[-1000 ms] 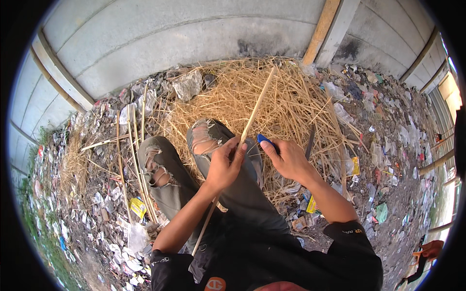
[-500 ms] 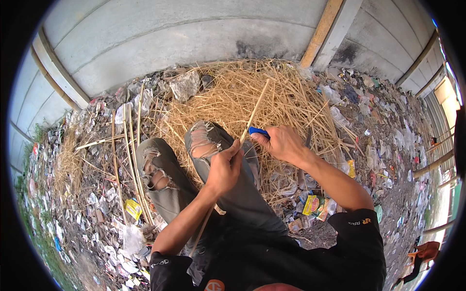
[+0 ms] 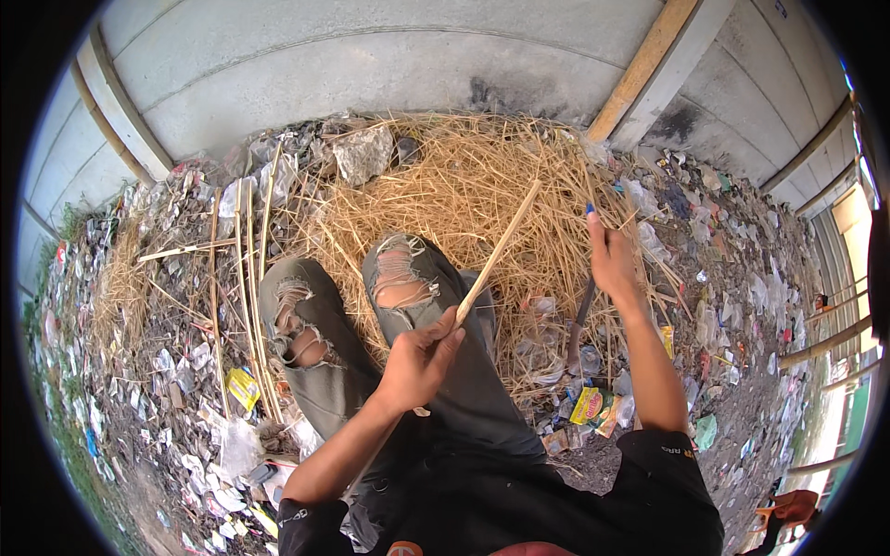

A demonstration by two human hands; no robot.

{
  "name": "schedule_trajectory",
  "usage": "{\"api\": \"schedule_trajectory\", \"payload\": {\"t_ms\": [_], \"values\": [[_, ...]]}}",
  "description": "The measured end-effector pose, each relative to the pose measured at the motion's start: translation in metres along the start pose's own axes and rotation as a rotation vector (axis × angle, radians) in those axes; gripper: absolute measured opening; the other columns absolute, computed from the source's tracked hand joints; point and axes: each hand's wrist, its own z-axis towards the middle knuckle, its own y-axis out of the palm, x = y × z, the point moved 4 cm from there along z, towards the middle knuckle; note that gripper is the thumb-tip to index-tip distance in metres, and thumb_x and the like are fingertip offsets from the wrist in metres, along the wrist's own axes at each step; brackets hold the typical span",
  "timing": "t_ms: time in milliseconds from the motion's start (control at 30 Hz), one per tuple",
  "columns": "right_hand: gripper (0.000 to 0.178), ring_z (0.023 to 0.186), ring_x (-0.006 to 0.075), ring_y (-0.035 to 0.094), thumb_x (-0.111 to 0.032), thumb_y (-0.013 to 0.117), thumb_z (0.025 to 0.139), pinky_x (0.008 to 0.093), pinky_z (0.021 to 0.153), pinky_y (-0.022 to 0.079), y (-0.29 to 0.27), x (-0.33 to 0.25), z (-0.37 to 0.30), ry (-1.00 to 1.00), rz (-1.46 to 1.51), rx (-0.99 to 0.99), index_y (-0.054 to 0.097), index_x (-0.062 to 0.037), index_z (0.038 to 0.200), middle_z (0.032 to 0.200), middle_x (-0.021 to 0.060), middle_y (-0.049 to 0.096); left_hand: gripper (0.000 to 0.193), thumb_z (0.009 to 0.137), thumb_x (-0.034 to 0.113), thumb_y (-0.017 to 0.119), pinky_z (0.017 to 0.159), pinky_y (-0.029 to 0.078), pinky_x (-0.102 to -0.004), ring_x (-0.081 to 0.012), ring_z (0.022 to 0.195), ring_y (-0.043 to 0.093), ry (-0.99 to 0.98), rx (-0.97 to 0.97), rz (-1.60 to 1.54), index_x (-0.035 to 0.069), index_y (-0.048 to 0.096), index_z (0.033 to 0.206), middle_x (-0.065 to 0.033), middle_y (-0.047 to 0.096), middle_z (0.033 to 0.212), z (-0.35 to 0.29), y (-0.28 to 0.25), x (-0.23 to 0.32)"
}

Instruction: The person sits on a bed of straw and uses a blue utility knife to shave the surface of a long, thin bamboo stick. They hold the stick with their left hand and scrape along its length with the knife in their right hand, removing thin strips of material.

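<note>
A pale bamboo strip (image 3: 503,243) slants up and away to the right from my left hand (image 3: 419,363), whose fingers are closed round its lower end above my knees. Off to the right of the strip and apart from it, my right hand (image 3: 616,264) is closed on a blue-handled cutter knife (image 3: 590,209). Only a small blue end of the knife shows past the fingers; its blade cannot be made out. Below that hand, a long dark-bladed knife (image 3: 581,320) lies on the ground beside the straw-coloured shavings (image 3: 436,181).
Several long bamboo strips (image 3: 250,306) lie to the left of my bent legs. Litter (image 3: 199,371) covers the ground, with a yellow packet (image 3: 586,406) at the right. A grey panel wall (image 3: 371,65) stands ahead, with a wooden post (image 3: 640,69) against it.
My right hand has swung forward and to the right with the cutter knife, leaving the strip. The strip's far end has shifted slightly right in my left hand.
</note>
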Motion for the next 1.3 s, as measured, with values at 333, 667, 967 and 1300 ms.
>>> {"api": "schedule_trajectory", "payload": {"t_ms": [333,667,967,1300], "values": [[0.072,0.060,0.0409,0.069,-0.066,0.053,0.101,0.0473,0.058,0.055,0.050,-0.085,-0.085,-0.490,-0.075,-0.268,0.075,-0.0005,0.080,0.060,0.0185,0.067,0.047,0.106,0.017,0.065,0.081,0.051,-0.0274,-0.0098,0.092,0.064,0.003,-0.014,0.063,-0.016,0.057,0.138,-0.0112,0.071,0.100,0.021,-0.003,0.017],[0.071,0.059,0.0424,0.067,-0.068,0.053,0.101,0.0498,0.058,0.054,0.038,-0.096,-0.111,-0.481,0.152,-0.348,0.072,-0.0030,0.078,0.058,0.0188,0.064,0.044,0.105,0.015,0.066,0.112,0.044,-0.0336,-0.0260,0.136,0.058,-0.021,-0.021,0.081,-0.017,0.058,0.135,-0.0305,0.060,0.144,0.004,-0.002,0.015],[0.085,0.057,0.0381,0.069,-0.073,0.043,0.102,0.0504,0.058,0.054,0.041,-0.032,-0.028,-0.297,-0.101,-0.045,0.070,-0.0001,0.069,0.059,0.0199,0.065,0.044,0.104,0.013,0.065,0.086,0.053,-0.0280,-0.0124,0.097,0.068,0.085,0.021,0.283,-0.014,0.058,0.138,-0.0176,0.074,0.102,-0.024,0.020,0.003],[0.081,0.048,0.0302,0.053,-0.067,0.049,0.103,0.0451,0.053,0.042,-0.023,0.021,-0.022,-0.116,0.156,0.082,0.059,0.0007,0.060,0.051,0.0132,0.051,0.041,0.104,0.012,0.066,0.086,0.052,-0.0250,-0.0052,0.099,0.061,-0.026,0.028,0.202,-0.010,0.060,0.139,-0.0189,0.077,0.102,-0.031,-0.004,-0.008]]}}
